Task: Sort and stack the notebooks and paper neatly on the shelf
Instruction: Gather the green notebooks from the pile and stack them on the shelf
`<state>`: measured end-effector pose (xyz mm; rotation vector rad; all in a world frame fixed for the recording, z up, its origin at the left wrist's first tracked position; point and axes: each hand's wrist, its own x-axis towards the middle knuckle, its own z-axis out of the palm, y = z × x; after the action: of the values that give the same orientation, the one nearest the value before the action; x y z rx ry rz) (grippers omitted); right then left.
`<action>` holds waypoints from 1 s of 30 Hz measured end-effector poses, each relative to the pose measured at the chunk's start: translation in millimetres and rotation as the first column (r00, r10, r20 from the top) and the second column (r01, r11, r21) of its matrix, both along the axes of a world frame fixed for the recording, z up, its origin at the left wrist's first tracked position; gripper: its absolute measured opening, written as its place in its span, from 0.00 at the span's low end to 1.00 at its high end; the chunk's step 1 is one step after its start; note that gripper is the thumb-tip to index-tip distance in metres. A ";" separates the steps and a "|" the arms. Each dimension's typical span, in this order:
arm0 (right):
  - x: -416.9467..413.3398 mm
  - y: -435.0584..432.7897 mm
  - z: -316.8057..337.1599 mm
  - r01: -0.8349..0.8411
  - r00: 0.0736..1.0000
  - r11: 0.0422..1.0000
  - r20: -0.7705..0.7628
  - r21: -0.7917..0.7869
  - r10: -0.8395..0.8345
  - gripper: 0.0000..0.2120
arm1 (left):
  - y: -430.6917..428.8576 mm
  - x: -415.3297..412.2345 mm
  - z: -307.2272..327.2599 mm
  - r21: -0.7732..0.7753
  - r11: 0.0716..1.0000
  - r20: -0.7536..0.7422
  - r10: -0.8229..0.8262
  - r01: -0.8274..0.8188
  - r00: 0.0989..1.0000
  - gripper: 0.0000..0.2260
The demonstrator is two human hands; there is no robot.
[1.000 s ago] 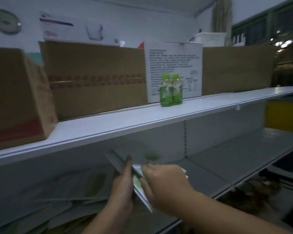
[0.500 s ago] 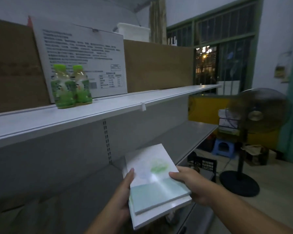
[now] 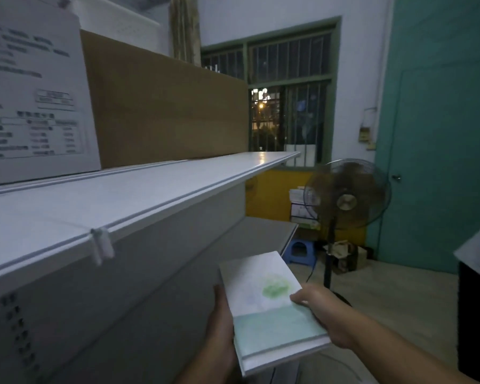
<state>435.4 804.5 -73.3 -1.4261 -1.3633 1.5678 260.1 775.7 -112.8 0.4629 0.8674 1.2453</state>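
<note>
A small stack of thin notebooks with white and pale-green paper covers is held in the air in front of the white metal shelving. It sits below the upper shelf board and near the end of the grey lower shelf board, touching neither.

The left hand clasps the stack's left long edge. The right hand grips the right edge, thumb on the top cover and fingers curled beneath.

Two notebooks can be counted at the near edge, where the upper one sits slightly back from the lower. Whether more lie underneath I cannot tell.

They look light and bendable, with smooth covers likely to slide on each other, so support from below along both long edges seems wisest.

One brown cardboard box and one white printed carton stand on the upper board.
</note>
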 end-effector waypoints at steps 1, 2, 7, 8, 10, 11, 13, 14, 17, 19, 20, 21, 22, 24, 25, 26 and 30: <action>4.1 12.0 -0.4 0.009 1.000 1.000 -0.009 0.006 -0.009 0.10 | 14.7 4.9 3.0 0.024 0.998 0.018 -0.060 0.060 0.998 0.36; 9.7 23.7 -0.9 0.017 1.000 1.000 -0.010 0.015 -0.017 0.09 | 27.5 9.8 5.6 0.026 0.995 0.038 -0.099 0.098 0.994 0.36; 34.9 82.9 -17.1 0.096 0.995 0.993 0.031 0.070 -0.098 0.09 | 89.6 35.9 -8.7 0.120 0.957 0.172 -0.283 0.265 0.943 0.36; 39.8 97.2 -20.0 0.116 0.992 0.989 0.047 0.088 -0.120 0.09 | 101.7 41.2 -10.9 0.103 0.958 0.212 -0.286 0.269 0.935 0.34; 50.2 130.7 -23.6 0.127 0.987 0.984 0.081 0.126 -0.137 0.10 | 137.4 54.1 -21.1 0.047 0.982 0.165 -0.188 0.183 0.968 0.27; 54.4 147.2 -24.1 0.109 0.988 0.986 0.094 0.129 -0.122 0.10 | 155.0 58.0 -25.3 0.021 0.993 0.104 -0.118 0.117 0.988 0.27; 64.3 182.9 -24.7 0.052 0.991 0.991 0.113 0.121 -0.066 0.11 | 190.5 66.7 -26.8 -0.007 0.998 -0.096 0.054 -0.055 0.994 0.27; 69.8 201.6 -24.6 0.025 0.993 0.993 0.110 0.114 -0.038 0.12 | 208.2 71.4 -27.6 -0.007 0.995 -0.158 0.099 -0.101 0.982 0.23; 86.6 252.4 -21.4 -0.053 0.995 0.995 0.085 0.085 0.045 0.14 | 257.0 86.9 -28.5 0.022 0.983 -0.191 0.182 -0.181 0.965 0.18; 95.7 284.8 -19.9 -0.091 0.992 0.993 0.099 0.075 0.083 0.13 | 282.7 100.6 -26.3 0.042 0.977 -0.182 0.212 -0.208 0.960 0.15; 99.2 299.0 -19.1 -0.102 0.990 0.992 0.100 0.069 0.095 0.13 | 295.8 104.9 -27.2 0.055 0.971 -0.201 0.239 -0.232 0.950 0.13; 102.8 314.0 -18.9 -0.113 0.990 0.992 0.094 0.050 0.108 0.13 | 310.2 108.3 -29.4 0.053 0.961 -0.215 0.275 -0.270 0.937 0.12; 105.1 329.5 -19.0 -0.114 0.989 0.993 0.097 0.034 0.111 0.13 | 322.9 112.2 -31.5 0.060 0.943 -0.248 0.333 -0.329 0.910 0.13; 104.0 354.7 -18.2 -0.135 0.986 0.991 0.100 0.017 0.133 0.12 | 341.8 113.3 -33.7 0.086 0.906 -0.383 0.414 -0.415 0.825 0.17; 99.2 365.0 -17.5 -0.159 0.982 0.987 0.105 0.009 0.157 0.14 | 350.6 111.8 -32.8 0.085 0.883 -0.431 0.450 -0.462 0.782 0.17; 94.7 375.9 -17.6 -0.178 0.978 0.984 0.116 0.011 0.176 0.17 | 360.0 110.6 -29.3 0.109 0.857 -0.475 0.489 -0.503 0.731 0.17; 78.6 423.1 -24.0 -0.191 0.975 0.979 0.129 0.071 0.180 0.16 | 401.2 95.4 -28.1 0.156 0.807 -0.505 0.560 -0.569 0.657 0.25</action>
<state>514.0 1227.6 -97.3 -1.3972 -1.6566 1.5395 355.5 1176.8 -140.9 0.5582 1.5893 1.7181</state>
